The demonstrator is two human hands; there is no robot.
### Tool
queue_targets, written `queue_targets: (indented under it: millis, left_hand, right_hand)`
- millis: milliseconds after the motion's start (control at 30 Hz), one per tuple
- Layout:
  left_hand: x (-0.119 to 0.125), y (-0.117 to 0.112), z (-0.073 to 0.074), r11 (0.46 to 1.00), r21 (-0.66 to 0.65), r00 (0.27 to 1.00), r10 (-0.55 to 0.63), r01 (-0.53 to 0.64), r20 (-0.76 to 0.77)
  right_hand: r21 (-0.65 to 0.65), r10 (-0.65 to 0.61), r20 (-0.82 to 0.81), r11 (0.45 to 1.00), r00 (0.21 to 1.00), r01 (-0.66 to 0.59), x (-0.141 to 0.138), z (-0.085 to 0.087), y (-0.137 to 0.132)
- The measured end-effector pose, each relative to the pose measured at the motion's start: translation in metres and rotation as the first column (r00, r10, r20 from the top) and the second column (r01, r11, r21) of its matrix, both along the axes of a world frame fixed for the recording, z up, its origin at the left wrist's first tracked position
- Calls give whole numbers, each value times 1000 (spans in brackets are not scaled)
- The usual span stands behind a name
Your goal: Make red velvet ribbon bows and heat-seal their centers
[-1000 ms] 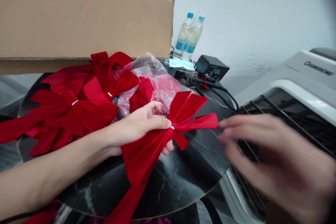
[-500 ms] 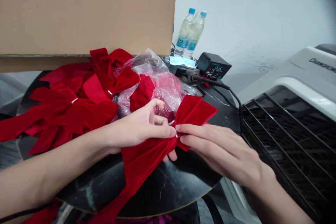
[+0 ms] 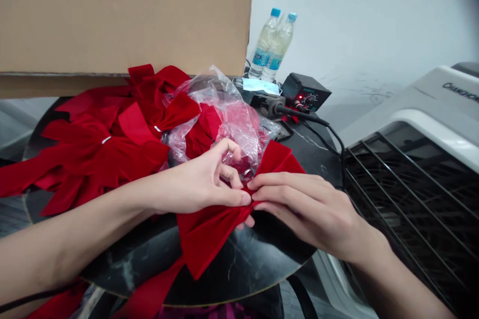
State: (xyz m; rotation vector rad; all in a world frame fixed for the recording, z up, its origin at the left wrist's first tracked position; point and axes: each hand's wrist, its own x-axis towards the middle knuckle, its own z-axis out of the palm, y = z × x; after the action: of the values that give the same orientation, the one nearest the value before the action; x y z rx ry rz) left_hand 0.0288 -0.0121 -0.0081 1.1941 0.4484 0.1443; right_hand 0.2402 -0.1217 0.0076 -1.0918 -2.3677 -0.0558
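A red velvet bow (image 3: 211,239) is held in front of me, above the near part of the round black tabletop. My left hand (image 3: 213,182) pinches its gathered middle between thumb and fingers, with the index finger curled above. Against the same middle, from the right, press the fingertips of my right hand (image 3: 310,204). One loop of the bow fans out past my right fingers and the other hangs below my left hand. The fingers hide the knot. More red bows (image 3: 108,149), some with white ties, lie heaped to the left.
Behind my hands sits a clear plastic bag (image 3: 239,124) with red fabric inside. A cardboard box (image 3: 123,20) stands at the back left. Two bottles (image 3: 267,50), a blue mask (image 3: 261,85) and a black control box (image 3: 307,92) with a cable are farther back. A grey-white appliance (image 3: 422,124) stands right.
My right hand's fingers have closed in over the bow's middle, covering the silvery tie seen before. The upper loop has shifted slightly right and down, and the lower loop has swung a little.
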Motion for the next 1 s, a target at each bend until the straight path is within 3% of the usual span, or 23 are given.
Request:
queue_targets:
  millis: [133,567,733,900,1000]
  left_hand:
    - [-2,4,2,996,88,1000,-5,7,-19]
    - [1,1,-2,993,106,991,73,-61,-109]
    - [1,-1,-6,990,136,995,50,-37,-91]
    - [0,-3,-7,988,154,999,17,-10,-44]
    - [-2,-3,-6,983,186,1000,12,-8,-19]
  right_hand:
    - [-62,-40,-4,997,999,39,-1,-1,-2]
    - [-144,-49,21,988,999,52,-2,-6,-5]
    - [-232,-90,-74,970,993,71,-7,-9,-6]
    - [-380,-211,-258,919,943,102,-15,-8,-1]
    - [-430,-319,-274,884,907,181,-18,-7,0]
